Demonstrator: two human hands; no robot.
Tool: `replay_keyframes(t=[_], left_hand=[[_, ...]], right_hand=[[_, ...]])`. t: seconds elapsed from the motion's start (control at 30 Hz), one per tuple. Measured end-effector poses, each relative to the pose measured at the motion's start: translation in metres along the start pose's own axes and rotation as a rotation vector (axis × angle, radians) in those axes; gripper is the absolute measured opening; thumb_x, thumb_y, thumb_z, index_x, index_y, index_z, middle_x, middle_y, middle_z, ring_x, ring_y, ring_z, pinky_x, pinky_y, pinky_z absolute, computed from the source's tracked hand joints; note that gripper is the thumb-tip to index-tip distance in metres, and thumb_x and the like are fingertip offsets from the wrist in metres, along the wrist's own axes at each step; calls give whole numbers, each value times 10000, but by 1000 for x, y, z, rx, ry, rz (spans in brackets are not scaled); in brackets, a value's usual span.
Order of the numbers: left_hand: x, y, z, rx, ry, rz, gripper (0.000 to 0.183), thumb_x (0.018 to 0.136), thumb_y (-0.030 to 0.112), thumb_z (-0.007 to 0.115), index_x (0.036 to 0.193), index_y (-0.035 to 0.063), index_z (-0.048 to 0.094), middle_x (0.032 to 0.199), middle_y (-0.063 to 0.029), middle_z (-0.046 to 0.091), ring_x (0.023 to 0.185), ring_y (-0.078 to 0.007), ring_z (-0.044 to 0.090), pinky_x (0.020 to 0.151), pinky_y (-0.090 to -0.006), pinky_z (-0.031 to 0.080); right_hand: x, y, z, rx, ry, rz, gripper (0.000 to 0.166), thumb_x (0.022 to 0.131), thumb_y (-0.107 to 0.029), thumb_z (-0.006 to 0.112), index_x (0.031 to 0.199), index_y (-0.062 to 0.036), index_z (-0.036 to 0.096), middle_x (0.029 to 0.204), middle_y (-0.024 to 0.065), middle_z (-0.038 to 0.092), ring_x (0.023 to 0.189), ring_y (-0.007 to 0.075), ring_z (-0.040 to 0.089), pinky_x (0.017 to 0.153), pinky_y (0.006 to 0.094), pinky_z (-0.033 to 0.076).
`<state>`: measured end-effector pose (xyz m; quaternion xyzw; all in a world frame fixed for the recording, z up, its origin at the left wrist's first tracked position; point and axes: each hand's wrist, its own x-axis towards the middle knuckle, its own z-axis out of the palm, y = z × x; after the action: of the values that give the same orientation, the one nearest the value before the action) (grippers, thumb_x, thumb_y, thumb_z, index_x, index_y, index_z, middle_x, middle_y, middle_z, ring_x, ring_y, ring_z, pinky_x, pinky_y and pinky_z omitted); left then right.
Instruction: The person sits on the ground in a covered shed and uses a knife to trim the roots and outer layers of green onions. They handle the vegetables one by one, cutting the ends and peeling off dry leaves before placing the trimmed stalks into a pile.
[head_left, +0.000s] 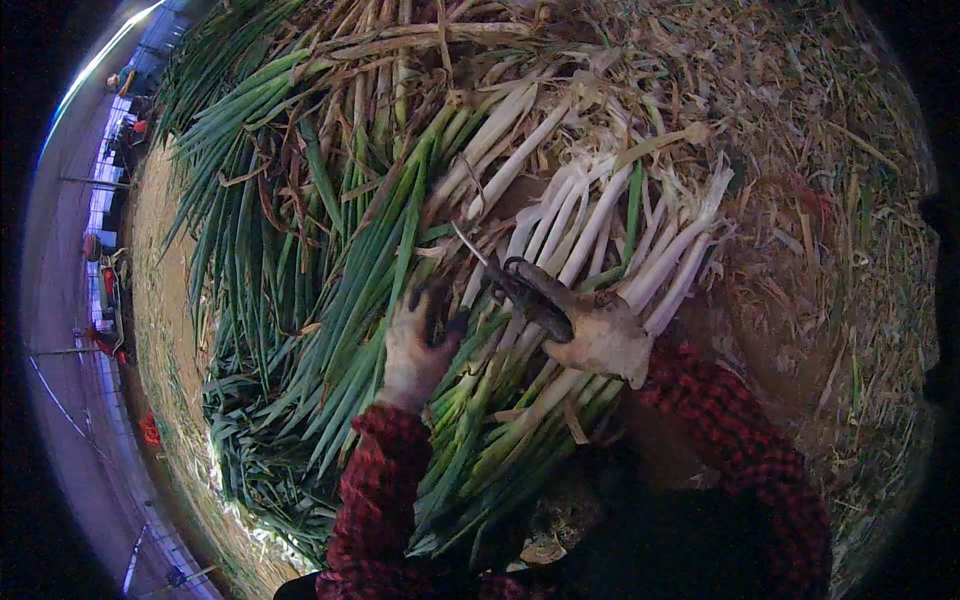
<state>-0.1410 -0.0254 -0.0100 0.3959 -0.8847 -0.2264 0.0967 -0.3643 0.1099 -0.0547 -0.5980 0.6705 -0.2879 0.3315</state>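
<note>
A large pile of green onions (330, 300) with long green leaves and white stalks (585, 225) covers the ground in front of me. My left hand (420, 341), in a pale glove with dark fingertips, rests among the green leaves, thumb and fingers apart. To its right, my right hand (604, 334), gloved too, is closed on the dark handles of a pair of scissors or shears (529, 289). Their thin metal blade points up and left, over the stalks. Beneath my right hand lie more onions (517, 435), their leaves running down and left.
Dry husks and leaf scraps (787, 150) litter the ground on the right. Brown dried stalks (420, 34) lie across the top of the pile. Beyond the left edge, a strip of bare soil (161, 285) and several small red items show near a pale wall.
</note>
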Motion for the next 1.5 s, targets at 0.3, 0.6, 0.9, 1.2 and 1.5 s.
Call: replay_keyframes(t=[0.3,0.6,0.9,1.2,1.5], left_hand=[[174,-61,30,680,32,-134,721,769,378,677,1372,95,402,1412,-178,354,1318,-359,321,1018,-466,355],[223,-66,22,594,26,-188,528,716,255,687,1198,82,557,1178,-169,501,1042,-333,537,835,-429,479],[80,-38,42,577,106,-246,826,629,335,809,1300,31,436,1281,-225,438,1173,-360,459,983,-456,385],[23,-7,44,433,125,-394,838,660,334,795,1341,35,410,1268,-263,446,1154,-380,488,891,-413,477],[-3,-9,47,267,45,-419,717,752,256,706,1374,102,385,1135,-177,542,997,-338,576,797,-433,489]], right_hand=[[36,24,3,-207,191,91,834,752,-419,617,1458,-278,197,1056,202,610,988,392,558,875,487,423],[34,35,7,-73,58,222,867,738,-412,608,1473,-268,170,1176,241,578,1215,390,446,1068,509,273],[-29,33,47,-79,-108,204,680,772,-460,595,1367,-195,399,1200,140,578,1063,323,567,925,441,447],[-33,-11,14,64,-233,221,729,790,-329,596,1446,-230,293,1097,103,642,996,303,610,882,442,466],[-60,-10,57,-233,-73,70,768,760,-176,603,1453,-208,274,1007,136,648,903,300,623,836,401,469]])
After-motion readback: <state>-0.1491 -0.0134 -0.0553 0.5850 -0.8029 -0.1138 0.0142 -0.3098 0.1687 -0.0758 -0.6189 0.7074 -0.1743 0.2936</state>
